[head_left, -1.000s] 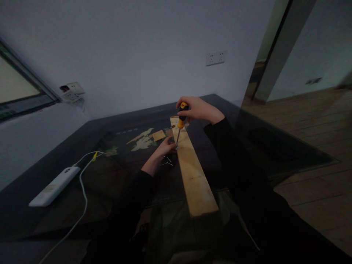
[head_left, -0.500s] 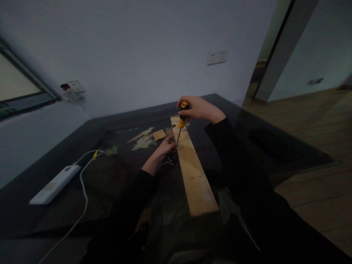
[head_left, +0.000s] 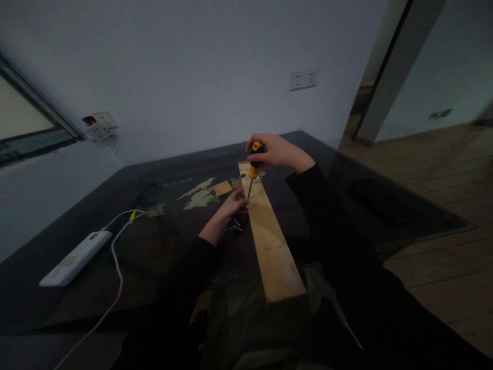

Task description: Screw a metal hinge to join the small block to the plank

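A long pale wooden plank [head_left: 271,241] lies lengthwise on the dark glass table [head_left: 162,257]. My right hand [head_left: 275,151] is closed around the yellow-and-black handle of a screwdriver [head_left: 253,167], held upright with its tip on the plank. My left hand [head_left: 230,206] rests at the plank's left edge, its fingers pinched at the screwdriver tip, seemingly on a small screw I can barely make out. Several loose screws [head_left: 235,225] lie on the table just beside my left wrist.
A small wooden square [head_left: 222,188] lies beyond my left hand. A white power strip [head_left: 75,258] with a white cable [head_left: 115,272] sits at the left. Wall sockets [head_left: 304,79] are on the far wall. Wooden floor [head_left: 442,205] lies to the right of the table.
Hands, screwdriver and plank stay in the same place; only the view has shifted very slightly.
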The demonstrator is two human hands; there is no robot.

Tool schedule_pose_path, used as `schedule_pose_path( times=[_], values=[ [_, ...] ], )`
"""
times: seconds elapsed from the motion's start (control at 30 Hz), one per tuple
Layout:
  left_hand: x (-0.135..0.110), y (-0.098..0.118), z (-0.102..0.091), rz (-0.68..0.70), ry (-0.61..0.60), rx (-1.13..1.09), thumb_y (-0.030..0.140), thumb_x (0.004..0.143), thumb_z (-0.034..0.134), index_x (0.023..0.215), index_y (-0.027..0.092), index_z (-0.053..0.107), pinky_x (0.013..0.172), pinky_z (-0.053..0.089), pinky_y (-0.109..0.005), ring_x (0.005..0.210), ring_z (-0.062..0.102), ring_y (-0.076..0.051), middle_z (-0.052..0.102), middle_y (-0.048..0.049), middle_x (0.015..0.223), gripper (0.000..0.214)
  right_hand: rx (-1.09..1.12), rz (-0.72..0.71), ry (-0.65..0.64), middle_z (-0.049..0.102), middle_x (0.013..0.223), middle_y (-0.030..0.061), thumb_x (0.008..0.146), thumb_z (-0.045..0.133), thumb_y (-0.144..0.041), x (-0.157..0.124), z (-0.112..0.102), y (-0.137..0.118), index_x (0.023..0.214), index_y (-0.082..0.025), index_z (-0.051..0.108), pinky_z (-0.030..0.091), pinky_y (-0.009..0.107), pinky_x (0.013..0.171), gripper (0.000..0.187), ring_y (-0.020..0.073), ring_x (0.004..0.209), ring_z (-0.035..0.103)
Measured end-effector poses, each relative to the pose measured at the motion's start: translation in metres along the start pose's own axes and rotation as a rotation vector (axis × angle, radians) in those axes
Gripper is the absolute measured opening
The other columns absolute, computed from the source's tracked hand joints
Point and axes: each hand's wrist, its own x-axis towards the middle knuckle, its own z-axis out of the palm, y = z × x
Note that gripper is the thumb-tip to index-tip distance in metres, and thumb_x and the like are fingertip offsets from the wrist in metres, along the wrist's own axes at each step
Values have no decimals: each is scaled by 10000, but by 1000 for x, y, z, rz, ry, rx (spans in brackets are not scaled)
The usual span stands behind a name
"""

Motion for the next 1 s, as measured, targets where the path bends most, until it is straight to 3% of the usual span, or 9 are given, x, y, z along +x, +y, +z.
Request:
schedule_pose_path(
  times=[0.2, 0.37, 0.63, 0.8, 1.0],
  values=[
    [-3, 3, 1, -4, 16, 1, 102, 836, 581, 1444, 133, 343, 643, 544, -260, 695, 628, -131, 661, -101, 983, 653, -14, -23, 11, 607, 882, 21, 831, 638, -190, -3, -2, -7, 1008, -185, 576, 482, 226, 506, 187, 88, 584, 564],
    [-4, 3, 1, -10, 29, 11, 93, 832, 587, 1434, 148, 369, 648, 544, -255, 720, 638, -133, 668, -116, 1021, 643, 111, 2, 165, 588, 921, 16, 817, 664, -231, -7, -8, -2, 1115, -227, 543, 498, 234, 542, 321, 106, 638, 583],
    [-6, 0, -1, 39, 18, 9, 120, 845, 614, 1418, 163, 373, 660, 554, -236, 772, 652, -134, 650, -115, 1065, 623, 514, 105, 548, 617, 775, -13, 779, 700, -371, -44, -3, 65, 929, -223, 553, 509, 241, 484, 257, 111, 534, 618],
    [-6, 2, -4, 2, 30, -5, 107, 859, 604, 1427, 177, 355, 668, 557, -231, 721, 646, -114, 650, -98, 1028, 625, 768, 271, 695, 641, 685, -21, 724, 746, -465, -74, -1, 109, 856, -214, 528, 470, 185, 431, 358, 95, 487, 618],
    [-10, 1, -21, 48, 56, 196, 138, 862, 581, 1395, 167, 406, 593, 532, -238, 607, 640, -98, 633, -81, 992, 562, 812, 301, 807, 641, 676, -26, 647, 789, -528, -85, -1, 132, 807, -206, 538, 394, 163, 368, 438, 71, 454, 580]
  ],
)
